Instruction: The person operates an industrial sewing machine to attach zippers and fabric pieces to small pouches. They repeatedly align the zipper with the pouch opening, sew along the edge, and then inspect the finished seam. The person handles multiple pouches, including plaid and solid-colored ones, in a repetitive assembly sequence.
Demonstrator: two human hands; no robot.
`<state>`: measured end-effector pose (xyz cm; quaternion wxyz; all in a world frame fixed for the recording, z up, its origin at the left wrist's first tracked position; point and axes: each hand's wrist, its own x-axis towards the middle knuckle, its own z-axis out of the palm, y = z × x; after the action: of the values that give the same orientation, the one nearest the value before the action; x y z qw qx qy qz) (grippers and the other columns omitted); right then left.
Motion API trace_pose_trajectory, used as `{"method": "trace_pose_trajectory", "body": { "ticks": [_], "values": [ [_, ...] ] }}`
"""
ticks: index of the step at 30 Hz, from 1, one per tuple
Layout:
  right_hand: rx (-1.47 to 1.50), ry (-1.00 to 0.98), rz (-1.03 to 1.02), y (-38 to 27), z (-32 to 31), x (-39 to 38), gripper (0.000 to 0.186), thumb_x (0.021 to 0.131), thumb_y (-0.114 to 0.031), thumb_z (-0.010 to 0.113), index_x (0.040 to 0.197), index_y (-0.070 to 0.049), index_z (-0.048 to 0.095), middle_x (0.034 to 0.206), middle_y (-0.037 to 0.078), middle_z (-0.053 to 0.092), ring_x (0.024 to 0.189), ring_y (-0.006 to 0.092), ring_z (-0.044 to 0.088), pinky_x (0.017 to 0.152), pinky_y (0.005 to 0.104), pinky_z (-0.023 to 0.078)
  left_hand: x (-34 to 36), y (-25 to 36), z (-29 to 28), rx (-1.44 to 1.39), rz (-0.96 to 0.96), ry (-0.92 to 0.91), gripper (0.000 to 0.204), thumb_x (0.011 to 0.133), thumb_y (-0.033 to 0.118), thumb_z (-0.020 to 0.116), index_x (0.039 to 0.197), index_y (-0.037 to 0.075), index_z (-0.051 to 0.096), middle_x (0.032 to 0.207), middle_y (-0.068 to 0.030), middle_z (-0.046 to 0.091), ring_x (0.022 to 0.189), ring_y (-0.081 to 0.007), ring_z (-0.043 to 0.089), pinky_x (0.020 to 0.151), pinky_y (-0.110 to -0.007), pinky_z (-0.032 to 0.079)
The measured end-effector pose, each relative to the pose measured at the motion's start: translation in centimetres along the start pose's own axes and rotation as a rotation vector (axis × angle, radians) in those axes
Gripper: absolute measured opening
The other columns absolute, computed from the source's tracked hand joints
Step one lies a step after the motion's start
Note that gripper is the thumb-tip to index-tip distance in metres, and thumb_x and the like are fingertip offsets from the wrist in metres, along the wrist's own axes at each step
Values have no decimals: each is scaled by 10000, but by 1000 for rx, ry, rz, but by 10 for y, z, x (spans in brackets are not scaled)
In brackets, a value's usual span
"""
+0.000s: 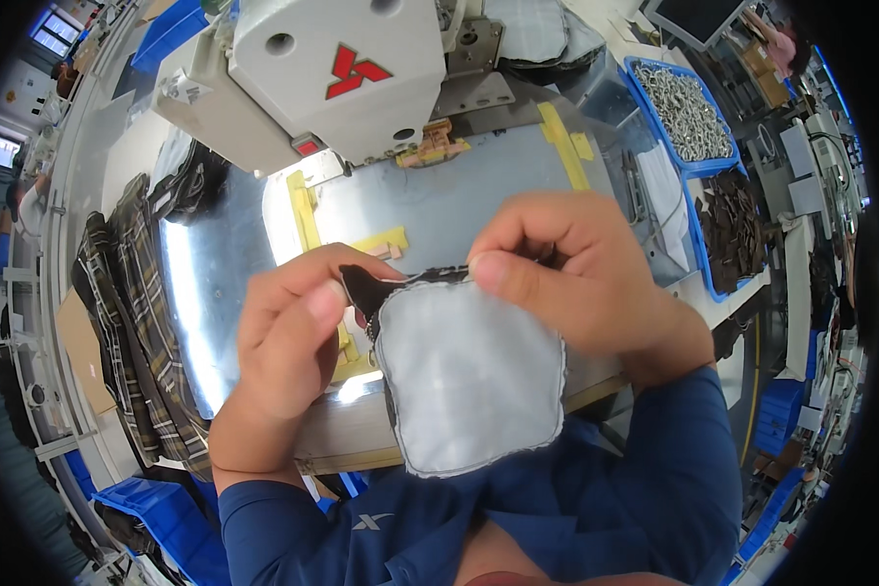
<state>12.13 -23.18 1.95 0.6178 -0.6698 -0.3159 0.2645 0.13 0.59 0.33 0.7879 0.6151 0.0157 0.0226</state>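
Between my hands hangs a cut fabric piece (474,376), roughly square with rounded corners. Its pale grey side faces up, and dark cloth shows along its top edge and left side. My left hand (293,327) pinches a dark corner at the upper left between thumb and fingers. At the upper right edge, my right hand (571,269) grips the piece between thumb and curled fingers. The piece is held in front of a white sewing machine (337,83), at the near edge of its table. The fingertips behind the cloth are partly hidden.
Yellow tape strips (565,146) mark the shiny metal plate (508,171) under the machine. Plaid fabric (151,322) lies at the left. On the right stand blue trays with metal hardware (679,112) and dark brown pieces (731,230). A blue bin (161,518) sits lower left.
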Motion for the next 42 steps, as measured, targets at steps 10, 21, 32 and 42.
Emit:
{"method": "trace_pose_trajectory", "body": {
  "ticks": [10,21,32,42],
  "values": [
    [190,60,123,9,-9,9,189,1044,-211,729,1028,-22,738,836,-59,654,730,11,512,651,222,407,7,-17,-19,-69,-36,-119,466,824,-10,602,1287,-46,648,1157,-68,675,1129,-173,632,1056,-334,457],
    [439,-110,185,22,-11,18,275,1093,-281,658,1126,-12,707,994,12,720,852,61,642,751,242,512,28,-29,-33,503,573,-226,405,839,78,870,1219,19,745,1339,-183,703,1185,-284,706,1035,-393,545],
    [557,14,97,21,8,21,498,1011,-60,700,1465,36,520,1351,134,688,1225,202,677,1065,376,551,15,-39,10,-445,66,-42,644,976,260,828,1469,-44,548,1378,-149,686,1247,-211,661,1081,-386,528],
    [745,69,19,9,-7,14,470,953,-12,708,1398,55,573,1311,166,710,1173,236,718,1054,399,580,2,-31,15,32,66,-329,256,1001,-10,711,1254,-3,746,1174,-52,772,1085,-113,662,974,-308,520]
  ]
}}
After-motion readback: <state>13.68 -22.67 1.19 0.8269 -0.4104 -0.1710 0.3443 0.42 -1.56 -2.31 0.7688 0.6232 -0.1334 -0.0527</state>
